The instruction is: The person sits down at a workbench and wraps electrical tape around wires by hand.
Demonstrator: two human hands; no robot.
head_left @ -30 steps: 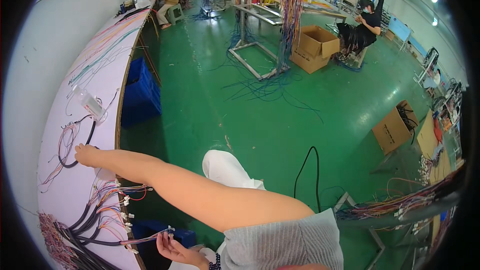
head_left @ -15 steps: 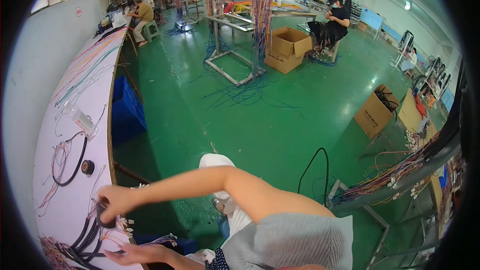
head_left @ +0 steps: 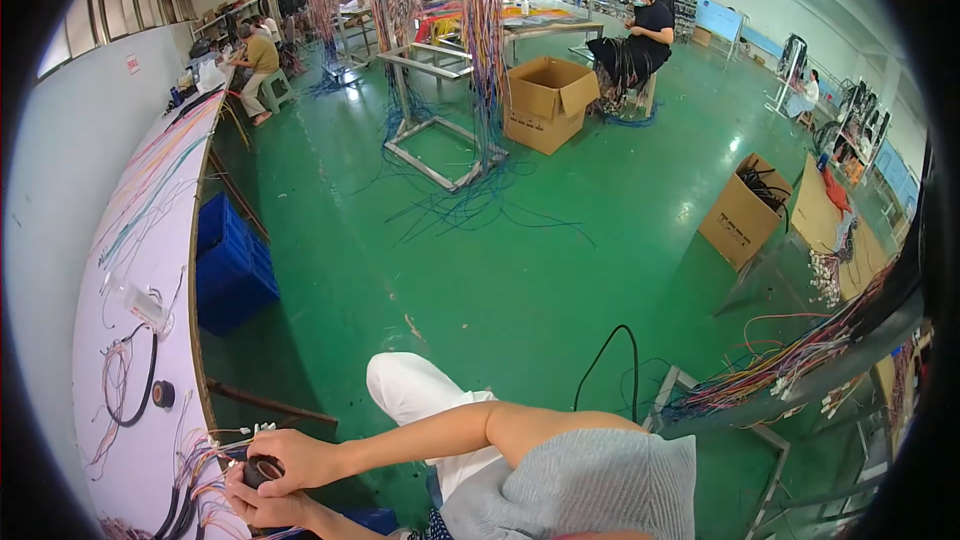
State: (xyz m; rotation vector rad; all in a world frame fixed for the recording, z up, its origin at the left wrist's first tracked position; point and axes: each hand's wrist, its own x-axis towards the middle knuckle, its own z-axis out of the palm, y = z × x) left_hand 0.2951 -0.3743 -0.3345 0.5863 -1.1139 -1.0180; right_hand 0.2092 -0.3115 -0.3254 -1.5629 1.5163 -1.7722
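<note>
A roll of black tape (head_left: 262, 471) with a brown core is at the near left, by the table edge. My right hand (head_left: 302, 460) reaches across from the right and is closed on its upper side. From below, my left hand (head_left: 268, 509) is closed around its lower and left side. Thin coloured wires with small white connectors (head_left: 200, 460) lie right beside the fingers. Black-sleeved cables (head_left: 178, 512) run close to my left hand. How the tape's free end lies is hidden by the fingers.
On the white table (head_left: 150, 230) lie another black tape roll (head_left: 163, 394), a black cable loop (head_left: 132, 424), a clear plastic bottle (head_left: 138, 302) and long wires. A blue crate (head_left: 235, 265) stands beside it. Cardboard boxes (head_left: 545, 120), wire racks and several seated people are farther off.
My right hand has moved toward the table edge with the tape roll. My left hand, earlier open with its palm up, has closed on the roll. The view has shifted slightly.
</note>
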